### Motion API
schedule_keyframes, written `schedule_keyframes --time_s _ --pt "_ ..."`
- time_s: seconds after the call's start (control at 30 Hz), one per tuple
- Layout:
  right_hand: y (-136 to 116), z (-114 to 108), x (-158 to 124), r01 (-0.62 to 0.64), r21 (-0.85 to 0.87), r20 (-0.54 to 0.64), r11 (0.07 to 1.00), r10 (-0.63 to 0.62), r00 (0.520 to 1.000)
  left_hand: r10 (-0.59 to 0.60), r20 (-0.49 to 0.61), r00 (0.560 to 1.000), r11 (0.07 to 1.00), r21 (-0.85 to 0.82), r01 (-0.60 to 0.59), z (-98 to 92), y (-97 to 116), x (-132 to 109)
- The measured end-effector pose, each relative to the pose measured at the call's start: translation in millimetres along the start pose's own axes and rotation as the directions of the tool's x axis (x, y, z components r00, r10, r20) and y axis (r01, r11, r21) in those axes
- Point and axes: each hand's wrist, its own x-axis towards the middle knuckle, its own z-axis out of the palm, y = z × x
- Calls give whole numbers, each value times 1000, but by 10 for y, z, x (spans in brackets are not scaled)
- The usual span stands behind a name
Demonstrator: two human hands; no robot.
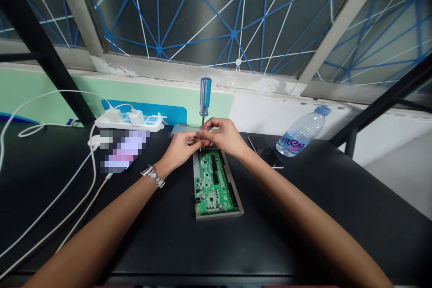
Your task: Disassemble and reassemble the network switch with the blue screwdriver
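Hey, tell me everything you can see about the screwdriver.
The screwdriver stands nearly upright, handle up. Its handle looks like translucent blue plastic, clearer towards the bottom, and a thin metal shaft runs down from it. The right hand's fingers pinch the shaft; the left hand's fingers reach the same spot, though their contact is hard to tell. The lower end points down at the top edge of a green circuit board; the tip is too small to make out.
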Motion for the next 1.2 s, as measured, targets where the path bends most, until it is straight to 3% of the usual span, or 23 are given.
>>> schedule_keyframes --time_s 0.3,0.5,0.6,0.83,0.97,1.2 --pt "-18 10 -40 100 -58 23 993 -99 995 125 -45 991 943 316 -105 -85 100 -44" --pt "-5 -58 -208 104 56 -92 993 -98 991 168 -76 983 923 361 -130 -98 212 -64" --pt "11 -104 -396 63 203 -163 977 -29 986 180 -36 983 917 368 -155 -58 250 -71" --pt "185 -59 -814 -25 504 -258 863 179 949 148 178 973 837 501 -219 -36 259 -274" --pt "254 -11 -884 -37 620 -296 784 277 914 62 256 965 836 515 -190 -131 254 -322" --pt "287 6 -906 -35 670 -333 742 341 879 77 298 951 899 392 -196 -173 274 -286"
